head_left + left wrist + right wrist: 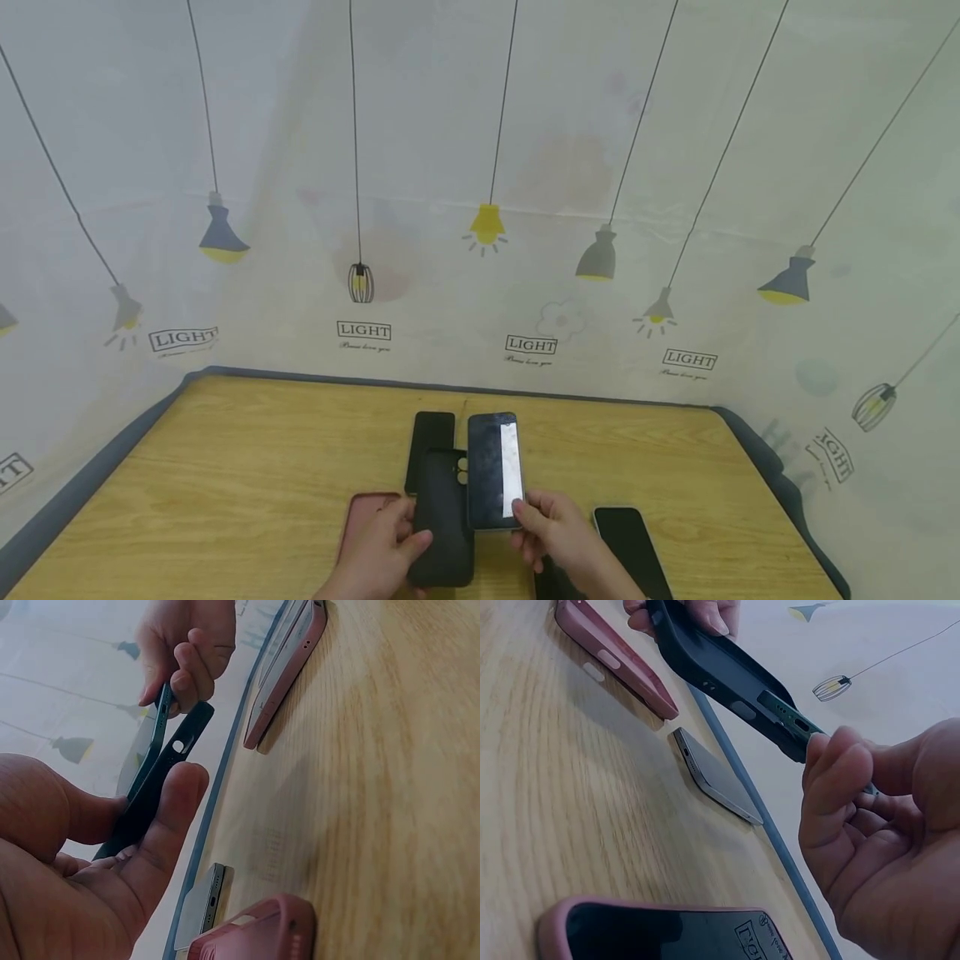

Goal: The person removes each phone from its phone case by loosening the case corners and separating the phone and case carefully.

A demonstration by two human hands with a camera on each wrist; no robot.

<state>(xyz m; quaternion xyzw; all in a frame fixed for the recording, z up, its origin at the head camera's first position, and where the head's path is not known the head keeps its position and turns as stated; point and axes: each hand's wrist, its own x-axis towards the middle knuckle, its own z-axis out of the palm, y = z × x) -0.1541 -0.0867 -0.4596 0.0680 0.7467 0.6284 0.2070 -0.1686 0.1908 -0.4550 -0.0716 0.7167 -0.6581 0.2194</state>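
Observation:
My left hand (386,542) grips a black phone case (444,533) by its left side, raised off the table. In the right wrist view the hollow inside of the case (720,667) shows. My right hand (558,533) pinches a dark-screened phone (487,475) near its lower right corner, thumb on the front. The phone overlaps the right edge of the case but is not seated in it. In the left wrist view, the left thumb and fingers (169,817) lie on opposite sides of the case, and the right hand (191,652) holds the phone above.
A pink phone case (363,517) lies by my left hand. Behind the black case, another phone (431,433) lies flat on the wooden table (225,467). To the right rests a dark-screened phone (633,546); a phone in a pink case (675,930) shows in the right wrist view.

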